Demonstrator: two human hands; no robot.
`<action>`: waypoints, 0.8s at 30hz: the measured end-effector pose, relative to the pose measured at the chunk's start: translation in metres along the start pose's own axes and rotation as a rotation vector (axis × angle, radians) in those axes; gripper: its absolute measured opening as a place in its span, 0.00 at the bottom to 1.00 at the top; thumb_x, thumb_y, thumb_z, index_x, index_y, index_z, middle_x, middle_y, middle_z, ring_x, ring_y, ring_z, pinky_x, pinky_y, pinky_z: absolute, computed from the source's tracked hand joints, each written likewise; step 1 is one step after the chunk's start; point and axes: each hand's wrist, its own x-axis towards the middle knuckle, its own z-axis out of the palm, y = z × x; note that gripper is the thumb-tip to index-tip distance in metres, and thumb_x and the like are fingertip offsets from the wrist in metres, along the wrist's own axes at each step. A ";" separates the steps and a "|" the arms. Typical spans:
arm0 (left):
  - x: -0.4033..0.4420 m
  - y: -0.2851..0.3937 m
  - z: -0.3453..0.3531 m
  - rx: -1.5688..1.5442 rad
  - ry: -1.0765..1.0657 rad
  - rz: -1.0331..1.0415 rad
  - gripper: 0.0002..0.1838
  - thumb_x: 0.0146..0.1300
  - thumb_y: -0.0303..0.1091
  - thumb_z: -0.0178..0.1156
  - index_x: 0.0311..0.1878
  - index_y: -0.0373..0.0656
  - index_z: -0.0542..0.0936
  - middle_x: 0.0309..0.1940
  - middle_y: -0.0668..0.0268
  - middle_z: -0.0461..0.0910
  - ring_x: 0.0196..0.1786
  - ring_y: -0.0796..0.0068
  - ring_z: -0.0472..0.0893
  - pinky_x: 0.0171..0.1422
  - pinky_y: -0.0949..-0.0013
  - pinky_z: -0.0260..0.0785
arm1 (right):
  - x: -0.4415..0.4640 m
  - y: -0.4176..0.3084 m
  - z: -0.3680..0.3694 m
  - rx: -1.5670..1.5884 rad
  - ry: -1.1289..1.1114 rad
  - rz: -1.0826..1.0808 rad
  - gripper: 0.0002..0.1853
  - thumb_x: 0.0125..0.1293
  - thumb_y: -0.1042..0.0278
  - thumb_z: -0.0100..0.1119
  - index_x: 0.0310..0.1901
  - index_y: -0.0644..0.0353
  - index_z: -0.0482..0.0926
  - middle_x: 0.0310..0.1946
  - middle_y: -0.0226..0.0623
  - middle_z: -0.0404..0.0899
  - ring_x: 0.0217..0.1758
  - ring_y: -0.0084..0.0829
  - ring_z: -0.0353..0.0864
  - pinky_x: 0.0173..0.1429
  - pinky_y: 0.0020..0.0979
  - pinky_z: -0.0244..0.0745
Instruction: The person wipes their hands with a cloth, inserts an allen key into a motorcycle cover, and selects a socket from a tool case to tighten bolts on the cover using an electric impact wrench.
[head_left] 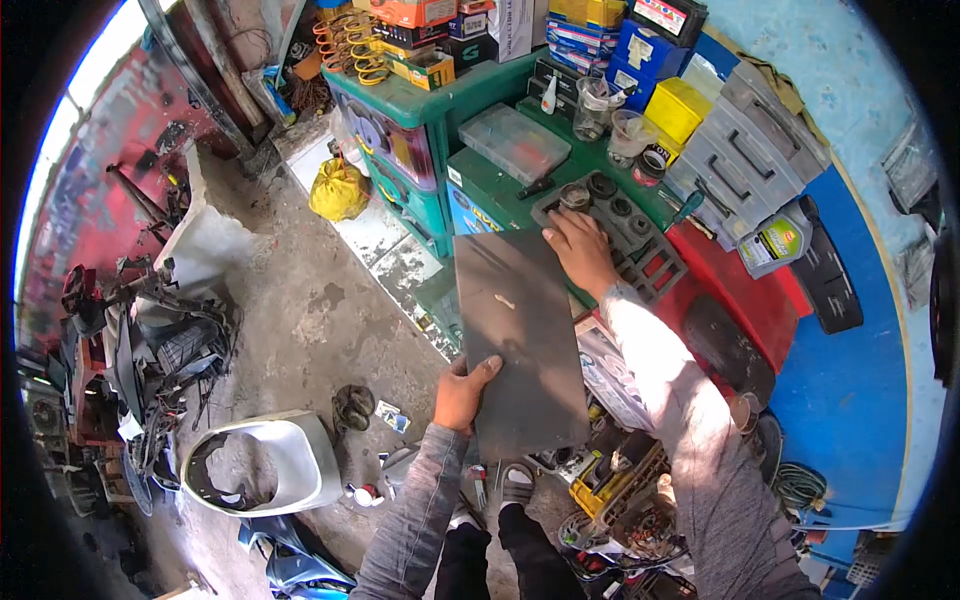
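A dark flat rectangular sheet (525, 330) with a small pale mark hangs in front of me at mid-view. My left hand (463, 392) grips its lower left edge, thumb on top of the face and the other fingers hidden beneath. Beyond the sheet's upper right corner, my right hand (583, 250) lies with fingers apart on the near end of a grey tray (640, 240) that holds round dark parts. Whether the right hand also touches the sheet's corner is hard to tell.
Green drawers (440, 110) bear boxes and yellow springs (370, 65). A clear plastic case (513, 143), jars and a bottle (775, 240) stand around the tray. On the floor lie a white shell part (318, 465), a yellow bag (338, 190) and a yellow crate (605, 480).
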 end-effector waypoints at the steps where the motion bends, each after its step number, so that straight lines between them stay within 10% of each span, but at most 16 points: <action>1: 0.003 -0.002 0.001 -0.020 0.001 0.007 0.21 0.60 0.35 0.68 0.52 0.31 0.77 0.43 0.59 0.82 0.41 0.72 0.82 0.46 0.68 0.76 | -0.007 -0.009 -0.008 0.065 0.000 -0.011 0.27 0.71 0.49 0.48 0.63 0.58 0.73 0.67 0.43 0.68 0.69 0.45 0.65 0.69 0.47 0.59; 12: 0.008 -0.019 -0.001 -0.118 0.094 0.119 0.22 0.60 0.32 0.68 0.54 0.30 0.75 0.45 0.58 0.82 0.44 0.70 0.82 0.50 0.68 0.75 | -0.082 -0.025 0.045 0.769 -0.429 0.642 0.49 0.65 0.38 0.56 0.71 0.76 0.53 0.72 0.59 0.57 0.75 0.46 0.59 0.72 0.37 0.59; 15: 0.011 -0.022 -0.014 0.078 0.200 0.200 0.25 0.59 0.34 0.70 0.54 0.28 0.74 0.43 0.58 0.82 0.43 0.69 0.83 0.47 0.67 0.76 | -0.085 -0.048 0.046 0.593 -0.285 0.529 0.29 0.66 0.44 0.54 0.40 0.70 0.80 0.37 0.53 0.83 0.45 0.42 0.82 0.48 0.38 0.72; 18: 0.015 -0.028 -0.036 0.103 0.184 0.171 0.31 0.57 0.34 0.71 0.57 0.26 0.69 0.43 0.56 0.82 0.43 0.67 0.84 0.46 0.65 0.77 | -0.086 -0.046 0.076 0.561 -0.269 0.446 0.28 0.65 0.44 0.55 0.30 0.69 0.75 0.25 0.49 0.79 0.33 0.42 0.79 0.40 0.42 0.68; 24: 0.007 -0.039 -0.093 0.171 0.256 -0.049 0.35 0.59 0.47 0.68 0.62 0.36 0.66 0.51 0.58 0.79 0.50 0.66 0.81 0.47 0.64 0.75 | -0.095 -0.060 0.137 0.420 -0.390 0.481 0.36 0.65 0.40 0.54 0.57 0.71 0.74 0.51 0.60 0.79 0.61 0.50 0.76 0.62 0.41 0.68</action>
